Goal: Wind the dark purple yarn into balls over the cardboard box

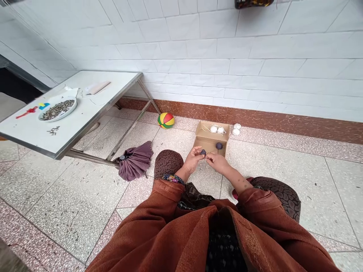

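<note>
My left hand [193,158] grips a small dark purple-grey piece of yarn work [202,152] between thumb and fingers, above the near side of a cardboard box. My right hand [217,161] is closed in a pinch at its right edge, apparently on its yarn; the fingertips are too small to make out finely. A dark ball of yarn [219,146] lies in the open cardboard box [209,145], with a short strand below it. Two white balls of yarn [217,129] rest in the box's far part, loose white strands around them.
More white yarn balls [236,129] sit on the floor right of the box. A colourful ball [166,120] lies by the wall. At left, a metal-framed table [93,100] bears a plate [72,110] of seeds; a folded purple umbrella [136,160] leans by its leg.
</note>
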The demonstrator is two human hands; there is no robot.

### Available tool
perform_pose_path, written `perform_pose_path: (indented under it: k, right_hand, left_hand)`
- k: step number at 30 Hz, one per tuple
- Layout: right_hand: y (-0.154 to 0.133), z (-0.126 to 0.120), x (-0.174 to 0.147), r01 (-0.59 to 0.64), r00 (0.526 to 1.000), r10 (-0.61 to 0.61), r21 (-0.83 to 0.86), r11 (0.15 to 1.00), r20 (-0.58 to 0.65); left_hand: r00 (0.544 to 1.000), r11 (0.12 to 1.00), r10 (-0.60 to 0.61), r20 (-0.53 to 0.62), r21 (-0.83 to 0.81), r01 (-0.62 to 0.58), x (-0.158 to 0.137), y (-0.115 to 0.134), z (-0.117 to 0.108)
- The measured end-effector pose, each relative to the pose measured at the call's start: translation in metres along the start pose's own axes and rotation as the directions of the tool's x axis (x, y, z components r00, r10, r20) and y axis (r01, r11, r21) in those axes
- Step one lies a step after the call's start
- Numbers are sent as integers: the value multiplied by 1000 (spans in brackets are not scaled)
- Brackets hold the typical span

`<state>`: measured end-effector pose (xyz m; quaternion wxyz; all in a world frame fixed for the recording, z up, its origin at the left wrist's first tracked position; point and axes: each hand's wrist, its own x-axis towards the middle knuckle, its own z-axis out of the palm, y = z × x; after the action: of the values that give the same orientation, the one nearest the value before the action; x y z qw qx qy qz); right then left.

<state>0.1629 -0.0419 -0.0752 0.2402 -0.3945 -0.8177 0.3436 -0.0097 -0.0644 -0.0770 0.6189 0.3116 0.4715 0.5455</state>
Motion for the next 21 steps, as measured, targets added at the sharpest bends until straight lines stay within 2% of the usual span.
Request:
perform_pose_path:
  k: [2, 4, 8, 11, 14, 18, 21]
  right_hand:
    - [-2, -4, -2, 56, 998, -56, 29, 998, 17]
    - [-2, -9, -2, 89, 996, -90, 85, 992, 5]
    - [13, -21, 1, 55, 996, -42, 169, 984, -83]
    - [33, -26, 3, -100, 973, 138, 200, 975, -185]
    - [48, -26, -4, -242, 931, 290, 221, 945, -223]
    - [46, -23, -25, -232, 939, 275, 211, 950, -207]
    - [36, -23, -43, -176, 959, 207, 168, 970, -192]
  left_hand:
    - [999, 998, -2, -48, 69, 6, 4, -1, 2]
    - [1000, 980, 0, -28, 199, 6, 8, -1, 4]
    - [987, 918, -2, 163, 392, -63, 11, -1, 11]
    - [966, 927, -19, 258, 367, -80, 12, -6, 19]
    - [970, 966, -20, 244, 255, -44, 14, -12, 32]
    - [985, 989, -20, 172, 148, -6, 12, -16, 48]
    - [994, 985, -6, 107, 169, -12, 9, -18, 56]
